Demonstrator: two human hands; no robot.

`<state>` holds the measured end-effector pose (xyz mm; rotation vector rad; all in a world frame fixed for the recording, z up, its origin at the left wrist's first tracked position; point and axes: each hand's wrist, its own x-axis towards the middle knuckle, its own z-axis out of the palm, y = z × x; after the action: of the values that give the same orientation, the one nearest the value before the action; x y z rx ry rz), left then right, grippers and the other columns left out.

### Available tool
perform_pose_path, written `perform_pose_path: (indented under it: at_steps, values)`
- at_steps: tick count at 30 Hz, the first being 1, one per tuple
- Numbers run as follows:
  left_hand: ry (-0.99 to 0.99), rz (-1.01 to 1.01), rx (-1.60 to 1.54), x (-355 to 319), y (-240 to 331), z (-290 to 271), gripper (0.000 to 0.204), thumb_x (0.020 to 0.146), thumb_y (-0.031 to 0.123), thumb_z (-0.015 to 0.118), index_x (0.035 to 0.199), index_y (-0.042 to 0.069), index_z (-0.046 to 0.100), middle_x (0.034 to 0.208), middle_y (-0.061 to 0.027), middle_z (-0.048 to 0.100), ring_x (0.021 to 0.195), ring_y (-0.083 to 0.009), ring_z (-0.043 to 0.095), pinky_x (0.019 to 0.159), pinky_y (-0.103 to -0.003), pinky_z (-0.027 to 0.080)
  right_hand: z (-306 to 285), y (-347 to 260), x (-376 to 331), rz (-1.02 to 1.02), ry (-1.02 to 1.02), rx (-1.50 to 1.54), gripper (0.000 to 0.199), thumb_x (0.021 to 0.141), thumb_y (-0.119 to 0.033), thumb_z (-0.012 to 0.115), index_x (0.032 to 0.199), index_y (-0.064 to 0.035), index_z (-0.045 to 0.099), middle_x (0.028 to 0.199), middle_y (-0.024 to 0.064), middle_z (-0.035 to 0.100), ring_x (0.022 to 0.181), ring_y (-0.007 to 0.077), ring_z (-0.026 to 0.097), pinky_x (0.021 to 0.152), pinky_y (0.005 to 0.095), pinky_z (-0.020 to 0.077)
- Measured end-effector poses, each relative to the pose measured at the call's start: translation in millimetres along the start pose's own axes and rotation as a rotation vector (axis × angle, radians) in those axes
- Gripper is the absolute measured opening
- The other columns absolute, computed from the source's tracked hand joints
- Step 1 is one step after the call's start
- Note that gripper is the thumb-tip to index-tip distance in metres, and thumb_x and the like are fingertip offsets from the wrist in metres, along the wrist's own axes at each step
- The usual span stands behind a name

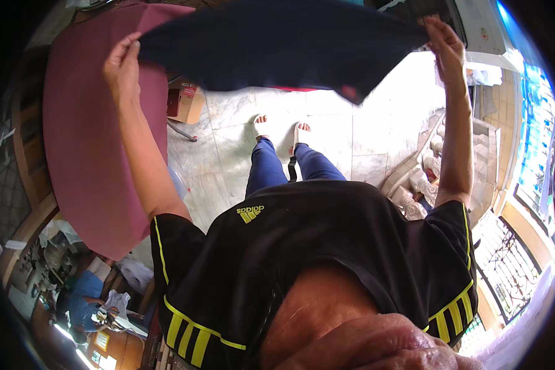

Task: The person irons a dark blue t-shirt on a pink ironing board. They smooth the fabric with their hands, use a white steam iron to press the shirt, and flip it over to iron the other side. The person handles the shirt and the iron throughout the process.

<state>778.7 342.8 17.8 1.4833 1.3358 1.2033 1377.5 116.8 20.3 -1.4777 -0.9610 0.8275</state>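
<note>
A dark navy piece of cloth (277,43) is stretched out in the air in front of me. Its top runs out of the picture, so I cannot tell which garment it is, if any. My left hand (123,68) pinches its left corner between thumb and fingers. At the opposite side, my right hand (445,49) grips the other corner. Between them the lower edge hangs loose and slightly blurred, with a small reddish patch near its lowest point. Both arms are raised and spread wide.
A long table under a maroon cover (92,135) stands on my left, with a cardboard box (188,103) beside it. To the right are a white balustrade (422,179) and a pale appliance (487,31). Another person in blue (83,299) sits at the lower left.
</note>
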Motion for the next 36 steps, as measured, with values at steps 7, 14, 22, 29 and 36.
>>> perform_pose_path:
  at_steps: [7,14,22,29,36]
  values:
    - [0.139,-0.045,-0.075,-19,-47,31,0.014,0.091,-0.001,0.064,0.097,0.002,0.076,0.077,-0.0029,0.068,0.064,-0.008,0.062,0.056,-0.019,0.047,16,80,-42,-0.068,0.138,0.002,0.023,0.097,-0.012,0.069,0.118,-0.0035,0.071,0.11,0.0037,0.072,0.101,0.0103,0.064,0.096,0.0296,0.048]
    - [0.229,-0.465,-0.169,-94,-303,63,0.011,0.085,0.012,0.078,0.087,0.005,0.07,0.077,-0.0003,0.067,0.059,-0.0107,0.063,0.054,-0.022,0.049,86,327,-126,0.242,0.136,-0.003,0.015,0.097,-0.014,0.069,0.109,-0.0045,0.071,0.101,0.0001,0.069,0.095,0.0079,0.058,0.091,0.0245,0.0456]
    - [0.283,-0.48,-0.079,-133,-357,83,0.024,0.082,0.015,0.086,0.082,0.007,0.064,0.074,0.0051,0.058,0.065,-0.005,0.051,0.061,-0.022,0.045,103,367,-155,0.408,0.212,-0.098,0.014,0.097,-0.012,0.068,0.109,-0.0035,0.069,0.099,-0.0008,0.068,0.095,0.0077,0.059,0.09,0.025,0.0452]
    - [0.189,-0.427,-0.063,-138,-377,79,0.022,0.082,0.007,0.085,0.09,0.006,0.064,0.071,0.0087,0.047,0.065,-0.004,0.043,0.063,-0.02,0.038,96,368,-155,0.503,0.173,-0.137,0.022,0.097,-0.02,0.069,0.11,-0.0021,0.068,0.102,0.005,0.069,0.099,0.0136,0.06,0.091,0.0313,0.047]
    - [-0.039,0.154,0.529,-81,-321,129,0.029,0.091,0.019,0.074,0.114,0.005,0.064,0.111,-0.0174,0.061,0.103,-0.0352,0.059,0.09,-0.044,0.048,145,315,-80,0.098,0.214,-0.843,0.022,0.088,-0.008,0.065,0.109,-0.0064,0.07,0.111,0.0164,0.067,0.111,0.0335,0.062,0.095,0.0427,0.0488]
